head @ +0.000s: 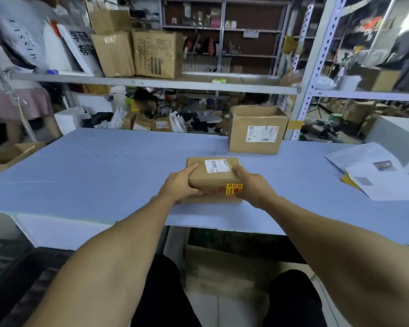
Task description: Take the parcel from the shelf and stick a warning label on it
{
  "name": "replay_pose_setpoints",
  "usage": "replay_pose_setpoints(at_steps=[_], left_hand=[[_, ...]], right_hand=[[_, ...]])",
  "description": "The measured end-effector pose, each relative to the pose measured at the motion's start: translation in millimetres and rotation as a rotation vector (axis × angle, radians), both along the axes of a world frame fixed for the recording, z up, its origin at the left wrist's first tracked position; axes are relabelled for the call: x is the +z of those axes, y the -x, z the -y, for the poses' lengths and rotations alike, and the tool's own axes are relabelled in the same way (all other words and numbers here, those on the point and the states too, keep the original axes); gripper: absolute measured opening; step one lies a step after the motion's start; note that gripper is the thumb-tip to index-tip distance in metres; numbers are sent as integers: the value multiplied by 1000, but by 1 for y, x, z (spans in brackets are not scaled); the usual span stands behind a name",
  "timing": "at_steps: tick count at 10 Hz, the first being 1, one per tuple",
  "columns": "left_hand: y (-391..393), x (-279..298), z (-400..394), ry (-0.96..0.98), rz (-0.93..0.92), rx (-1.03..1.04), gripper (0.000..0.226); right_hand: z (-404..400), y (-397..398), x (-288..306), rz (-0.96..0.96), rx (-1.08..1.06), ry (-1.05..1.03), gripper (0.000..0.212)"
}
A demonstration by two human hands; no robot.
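Observation:
A small brown cardboard parcel (pixel 210 178) lies on the blue table (pixel 92 166) in front of me. A white shipping label (pixel 216 165) is on its top, and a yellow-and-red warning label (pixel 233 189) sits at its near right corner. My left hand (pixel 181 185) grips the parcel's left side, thumb under the near edge. My right hand (pixel 252 185) holds the right side, partly over the warning label.
A larger open cardboard box (pixel 257 131) stands behind the parcel near the table's far edge. Printed paper sheets (pixel 373 171) lie at the right. Shelves above hold boxes (pixel 156 53). A person (pixel 149 105) sits beyond the table. Another box (pixel 222 267) is under the table.

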State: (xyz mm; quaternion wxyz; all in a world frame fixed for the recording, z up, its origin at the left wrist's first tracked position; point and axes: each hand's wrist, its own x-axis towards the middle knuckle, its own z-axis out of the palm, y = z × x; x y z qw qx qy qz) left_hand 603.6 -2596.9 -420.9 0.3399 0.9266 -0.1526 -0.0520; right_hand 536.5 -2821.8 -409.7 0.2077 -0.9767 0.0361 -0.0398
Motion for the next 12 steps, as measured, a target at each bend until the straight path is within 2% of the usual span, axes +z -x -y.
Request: replay_pose_setpoints(at_steps=[3, 5, 6, 7, 9, 10, 11, 12], left_hand=[[-10, -2, 13, 11, -5, -34, 94], [-8, -2, 14, -13, 4, -36, 96], [-1, 2, 7, -113, 31, -61, 95], [4, 15, -4, -208, 91, -70, 80], [21, 60, -4, -472, 154, -61, 53], [33, 76, 4, -563, 110, -71, 53], [41, 84, 13, -580, 78, -102, 48], [43, 86, 15, -576, 60, -112, 49]], right_hand=[[11, -6, -14, 56, -62, -22, 75], [16, -7, -16, 34, -107, -221, 82], [19, -4, -11, 7, -84, -183, 83], [23, -1, 1, 29, -126, -99, 81], [10, 13, 36, -11, -141, 64, 58], [-7, 23, 50, -87, -88, 122, 51], [-17, 30, 54, -99, -60, 90, 47], [-21, 30, 69, -13, -97, -77, 40]])
